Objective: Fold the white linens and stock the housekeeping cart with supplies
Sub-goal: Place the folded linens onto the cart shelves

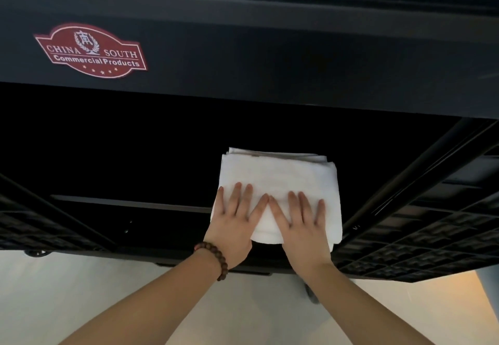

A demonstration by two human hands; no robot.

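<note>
With my left hand (233, 223) and right hand (302, 227) flat, grip released, on the folded white towel (280, 172) lying beneath them on the cart (270, 69) shelf, I should press evenly and slide it squarely away from me.

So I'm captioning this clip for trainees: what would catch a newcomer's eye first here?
The folded white towel stands out against the dark cart, at centre, with the left hand and right hand pressed flat on its near half. Next comes the red badge on the cart's upper left panel.
</note>
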